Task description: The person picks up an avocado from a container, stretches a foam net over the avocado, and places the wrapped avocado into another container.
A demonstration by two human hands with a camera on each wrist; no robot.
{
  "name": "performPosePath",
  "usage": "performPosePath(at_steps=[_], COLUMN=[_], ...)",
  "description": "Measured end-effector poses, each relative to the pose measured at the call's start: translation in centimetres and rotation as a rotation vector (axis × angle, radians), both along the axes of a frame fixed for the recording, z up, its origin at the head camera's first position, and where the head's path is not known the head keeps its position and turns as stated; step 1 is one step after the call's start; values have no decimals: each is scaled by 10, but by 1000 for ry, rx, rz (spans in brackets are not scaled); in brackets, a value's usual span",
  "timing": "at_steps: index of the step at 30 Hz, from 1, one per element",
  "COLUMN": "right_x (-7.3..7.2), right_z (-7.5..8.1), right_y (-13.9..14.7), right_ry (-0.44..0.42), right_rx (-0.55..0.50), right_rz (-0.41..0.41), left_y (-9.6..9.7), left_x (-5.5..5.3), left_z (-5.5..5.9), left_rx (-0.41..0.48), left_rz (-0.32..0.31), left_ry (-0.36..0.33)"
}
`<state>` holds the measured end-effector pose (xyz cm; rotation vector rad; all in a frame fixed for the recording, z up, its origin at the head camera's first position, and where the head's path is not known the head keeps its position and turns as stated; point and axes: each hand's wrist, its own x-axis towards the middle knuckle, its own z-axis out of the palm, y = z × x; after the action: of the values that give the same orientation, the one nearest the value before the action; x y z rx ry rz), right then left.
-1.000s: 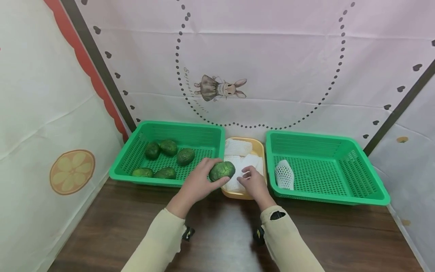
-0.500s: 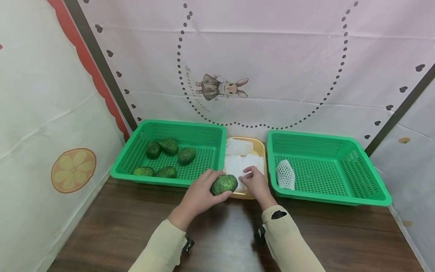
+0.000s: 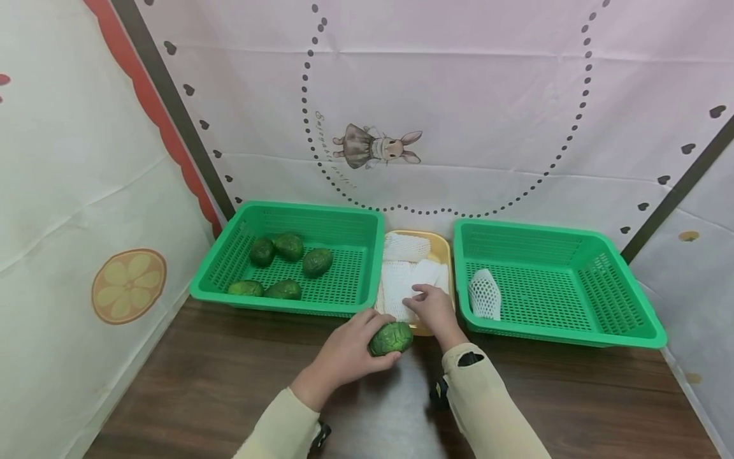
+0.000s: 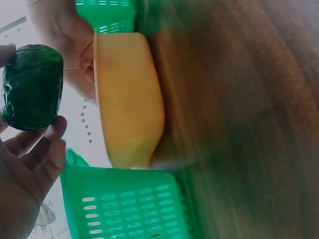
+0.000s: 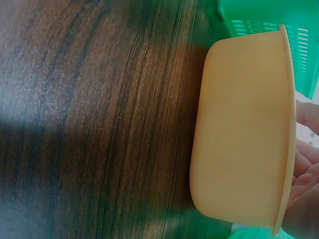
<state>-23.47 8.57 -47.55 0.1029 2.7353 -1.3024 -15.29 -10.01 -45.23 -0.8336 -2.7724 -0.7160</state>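
Note:
My left hand grips a dark green avocado between thumb and fingers, over the table just in front of a yellow bin. The same avocado shows in the left wrist view, clear of the bin. White foam net sleeves lie in the bin. My right hand reaches over its front right part, thumb and index fingertips at the sleeves. Whether they pinch one cannot be made out; in the right wrist view the bin's wall partly hides the fingers.
To the left, a green basket holds several loose avocados. Another green basket, on the right, has one white net-covered piece at its left side. A printed cloth hangs behind. Dark wooden table lies in front.
My left hand has carried the avocado towards me and slightly right, from over the yellow bin to in front of it. My right hand has stayed at the foam sleeves.

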Motion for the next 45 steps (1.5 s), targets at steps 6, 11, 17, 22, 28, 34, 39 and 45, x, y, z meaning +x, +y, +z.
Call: performPosePath(at_steps=[6, 11, 17, 22, 28, 34, 39, 45], right_x=[1, 1, 2, 5, 9, 10, 12, 13], right_z=[2, 5, 10, 14, 18, 21, 23, 23], right_y=[-1, -2, -1, 2, 5, 6, 6, 7], right_ry=[9, 34, 59, 87, 87, 85, 74, 66], right_rx=[-37, -65, -82, -84, -160, -211, -235, -239], right_rz=[-39, -68, -96, -117, -139, -143, -148, -151], left_y=[1, 0, 0, 4, 7, 8, 9, 10], left_x=[1, -1, -3, -4, -3, -5, -7, -7], left_z=[-10, -22, -34, -42, -53, -55, -56, -54], left_rx=[-27, -48, -61, -79, -82, -88, -100, -112], left_rz=[6, 11, 2, -11, -30, -33, -35, -48], left_ry=[-59, -113, -130, -151, -146, -124, -141, -155])
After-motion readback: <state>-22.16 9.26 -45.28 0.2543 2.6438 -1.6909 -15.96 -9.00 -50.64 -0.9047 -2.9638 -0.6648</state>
